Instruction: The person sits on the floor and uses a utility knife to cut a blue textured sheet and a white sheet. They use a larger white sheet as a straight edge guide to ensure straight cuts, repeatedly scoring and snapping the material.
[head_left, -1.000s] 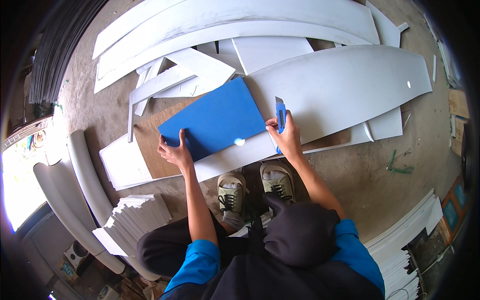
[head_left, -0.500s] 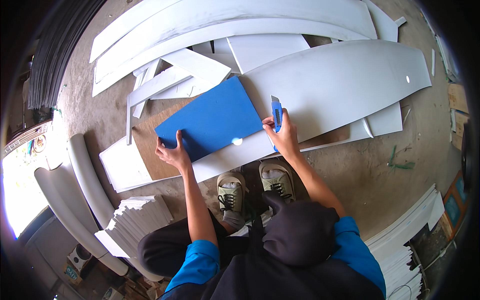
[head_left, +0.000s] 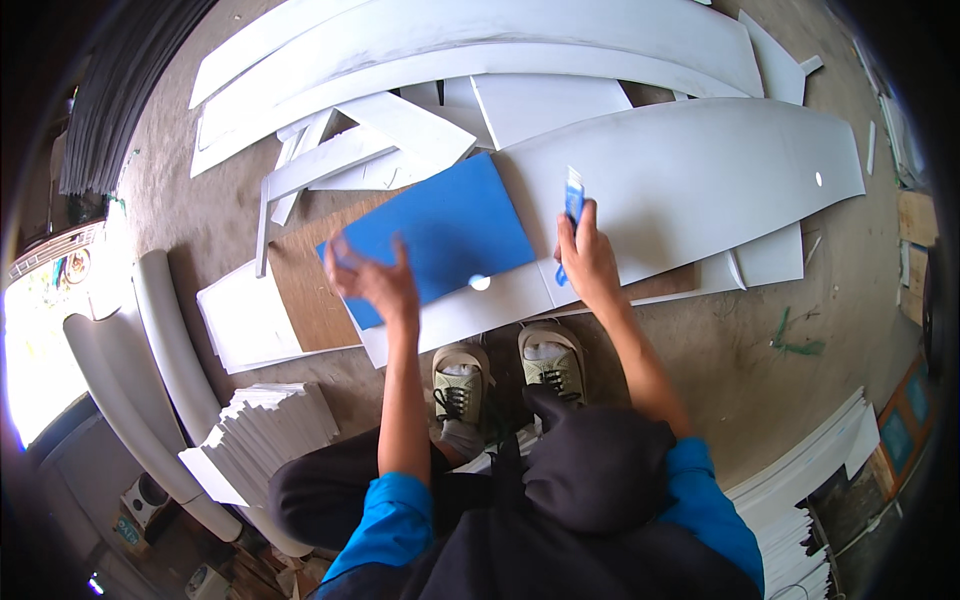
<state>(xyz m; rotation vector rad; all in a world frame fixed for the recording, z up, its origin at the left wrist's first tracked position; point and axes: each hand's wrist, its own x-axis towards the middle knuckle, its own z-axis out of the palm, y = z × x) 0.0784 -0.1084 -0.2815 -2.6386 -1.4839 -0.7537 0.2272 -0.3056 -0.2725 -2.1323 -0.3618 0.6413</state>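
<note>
My right hand (head_left: 590, 258) is closed round a blue utility knife (head_left: 573, 200), its blade pointing away from me above a large white sheet (head_left: 690, 170). Over the left part of a flat blue rectangular panel (head_left: 465, 215) hovers my left hand (head_left: 378, 283), fingers spread and blurred by motion; it grips nothing. Whether its fingertips touch the panel I cannot tell. The panel lies at a slant, partly on the white sheet and partly on a brown wooden board (head_left: 310, 290).
Long white sheets (head_left: 480, 60) and cut strips (head_left: 335, 160) lie piled beyond. A stack of white pieces (head_left: 270, 440) stands by my left knee, with curled white sheets (head_left: 125, 380) beside it. More white strips (head_left: 800, 480) lie at lower right. My shoes (head_left: 460, 385) are at the sheet's near edge.
My left hand has lifted from the panel's near left edge and moved over it. The knife in my right hand has shifted right, away from the panel's right edge.
</note>
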